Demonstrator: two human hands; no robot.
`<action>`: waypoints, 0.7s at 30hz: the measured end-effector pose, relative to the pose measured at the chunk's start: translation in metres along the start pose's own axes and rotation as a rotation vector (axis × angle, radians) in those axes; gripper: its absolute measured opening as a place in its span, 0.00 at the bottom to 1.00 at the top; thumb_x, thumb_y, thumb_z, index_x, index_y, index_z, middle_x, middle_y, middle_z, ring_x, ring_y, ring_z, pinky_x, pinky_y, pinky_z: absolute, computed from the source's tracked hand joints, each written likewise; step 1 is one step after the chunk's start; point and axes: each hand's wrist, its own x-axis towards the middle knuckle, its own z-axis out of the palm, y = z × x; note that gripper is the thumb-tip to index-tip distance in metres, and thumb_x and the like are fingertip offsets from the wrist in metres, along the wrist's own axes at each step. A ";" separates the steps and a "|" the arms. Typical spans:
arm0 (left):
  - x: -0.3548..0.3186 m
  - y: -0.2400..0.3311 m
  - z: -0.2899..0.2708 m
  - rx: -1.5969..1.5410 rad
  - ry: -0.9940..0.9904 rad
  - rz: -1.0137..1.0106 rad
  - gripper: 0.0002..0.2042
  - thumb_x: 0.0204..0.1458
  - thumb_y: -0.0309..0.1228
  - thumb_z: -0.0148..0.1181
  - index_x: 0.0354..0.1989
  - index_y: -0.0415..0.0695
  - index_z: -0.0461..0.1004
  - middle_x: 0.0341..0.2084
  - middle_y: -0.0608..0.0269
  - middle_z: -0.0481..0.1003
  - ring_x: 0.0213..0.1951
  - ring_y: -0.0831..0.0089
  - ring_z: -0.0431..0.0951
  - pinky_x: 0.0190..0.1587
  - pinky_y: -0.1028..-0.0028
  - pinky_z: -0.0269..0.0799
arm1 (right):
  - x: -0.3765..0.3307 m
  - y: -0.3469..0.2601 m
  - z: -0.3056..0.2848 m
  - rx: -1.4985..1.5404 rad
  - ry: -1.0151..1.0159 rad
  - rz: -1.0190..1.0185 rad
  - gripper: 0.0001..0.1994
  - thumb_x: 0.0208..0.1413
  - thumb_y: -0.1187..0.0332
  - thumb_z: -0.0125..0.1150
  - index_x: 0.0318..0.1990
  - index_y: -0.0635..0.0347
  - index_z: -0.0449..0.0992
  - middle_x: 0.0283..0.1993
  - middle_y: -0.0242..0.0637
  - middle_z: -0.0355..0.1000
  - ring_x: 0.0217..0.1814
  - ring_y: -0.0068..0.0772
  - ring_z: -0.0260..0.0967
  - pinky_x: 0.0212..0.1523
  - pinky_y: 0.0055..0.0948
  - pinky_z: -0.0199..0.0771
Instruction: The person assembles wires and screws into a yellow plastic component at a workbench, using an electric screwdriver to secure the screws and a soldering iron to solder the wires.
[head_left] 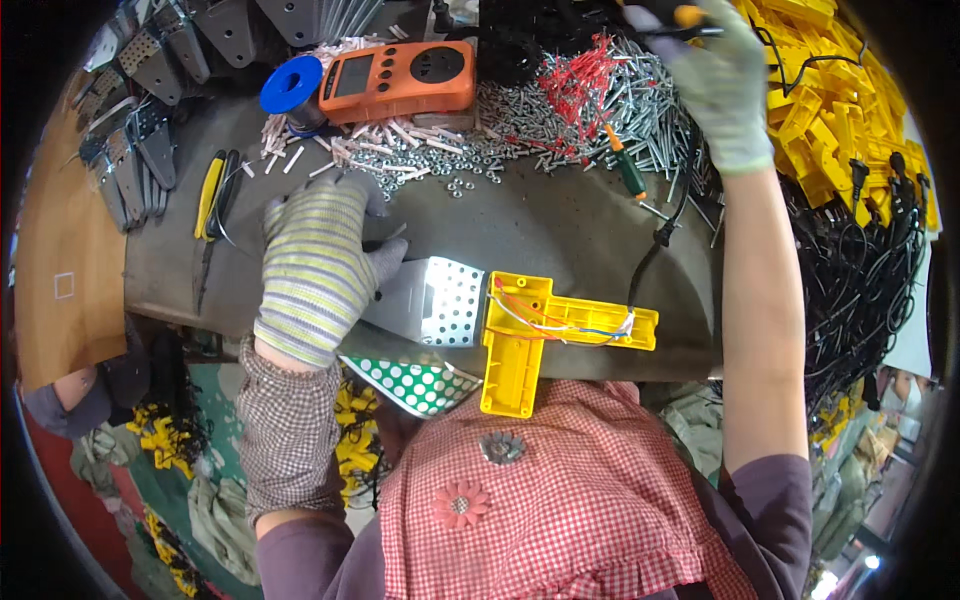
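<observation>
My left hand, in a striped knit glove, presses flat on a perforated grey metal bracket at the bench's near edge. Right beside it lies an open yellow plastic housing with coloured wires inside and a black cable leading away. My right hand, in a pale green glove, reaches far across the bench and grips a dark tool with an orange end at the top of the view. A green-handled screwdriver lies below that hand among screws.
Screws and red-tipped connectors are heaped across the back. An orange meter, blue solder spool and yellow-handled pliers sit left. Yellow housings and black cables pile right; metal brackets stack far left.
</observation>
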 end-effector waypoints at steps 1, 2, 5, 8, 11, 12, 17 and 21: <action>0.001 -0.004 0.004 0.045 -0.005 0.011 0.13 0.46 0.34 0.78 0.40 0.50 0.82 0.32 0.64 0.79 0.41 0.59 0.81 0.52 0.53 0.69 | -0.001 -0.023 -0.015 0.285 -0.010 0.485 0.11 0.56 0.73 0.76 0.45 0.56 0.82 0.40 0.33 0.81 0.39 0.30 0.79 0.43 0.29 0.82; 0.008 -0.001 0.009 0.025 -0.005 0.042 0.13 0.46 0.34 0.78 0.40 0.50 0.82 0.32 0.64 0.79 0.41 0.59 0.81 0.52 0.53 0.69 | -0.024 0.003 -0.019 0.402 0.203 0.201 0.09 0.58 0.73 0.75 0.44 0.55 0.81 0.41 0.34 0.82 0.39 0.30 0.79 0.43 0.31 0.82; 0.006 -0.004 0.016 0.004 0.068 0.142 0.09 0.49 0.30 0.75 0.37 0.50 0.82 0.29 0.65 0.78 0.37 0.60 0.81 0.49 0.54 0.69 | -0.065 0.020 -0.061 0.099 0.181 0.252 0.15 0.67 0.74 0.65 0.59 0.51 0.81 0.50 0.42 0.81 0.50 0.37 0.81 0.49 0.34 0.83; 0.004 -0.006 0.022 -0.010 0.126 0.168 0.08 0.49 0.30 0.75 0.37 0.50 0.82 0.30 0.65 0.79 0.39 0.59 0.81 0.50 0.53 0.70 | -0.095 0.019 -0.074 -0.092 0.163 0.161 0.13 0.66 0.67 0.69 0.55 0.60 0.80 0.50 0.39 0.79 0.48 0.36 0.81 0.48 0.34 0.85; -0.004 -0.007 0.025 0.069 0.149 0.116 0.10 0.48 0.32 0.76 0.38 0.50 0.83 0.32 0.65 0.80 0.42 0.58 0.81 0.54 0.51 0.70 | -0.088 -0.031 -0.068 0.999 0.452 1.138 0.18 0.65 0.58 0.70 0.51 0.62 0.78 0.40 0.34 0.75 0.38 0.34 0.77 0.47 0.33 0.83; -0.006 -0.005 0.022 0.069 0.145 0.118 0.10 0.48 0.32 0.76 0.38 0.50 0.83 0.32 0.65 0.80 0.42 0.58 0.81 0.54 0.51 0.70 | -0.093 -0.032 -0.068 0.998 0.454 1.142 0.18 0.65 0.58 0.70 0.51 0.62 0.78 0.40 0.34 0.75 0.38 0.34 0.77 0.47 0.33 0.83; 0.001 0.001 0.012 0.214 0.065 0.170 0.11 0.45 0.36 0.77 0.36 0.52 0.83 0.34 0.62 0.81 0.45 0.56 0.81 0.57 0.47 0.70 | -0.113 -0.029 -0.061 1.291 0.461 1.147 0.15 0.66 0.63 0.68 0.54 0.61 0.77 0.45 0.36 0.78 0.42 0.28 0.78 0.46 0.29 0.83; 0.002 -0.011 0.018 0.338 0.131 0.261 0.10 0.46 0.33 0.75 0.35 0.50 0.81 0.33 0.61 0.81 0.43 0.56 0.81 0.53 0.51 0.73 | -0.112 -0.037 -0.059 1.263 0.484 1.231 0.13 0.67 0.63 0.68 0.52 0.61 0.78 0.45 0.36 0.78 0.44 0.29 0.78 0.47 0.30 0.83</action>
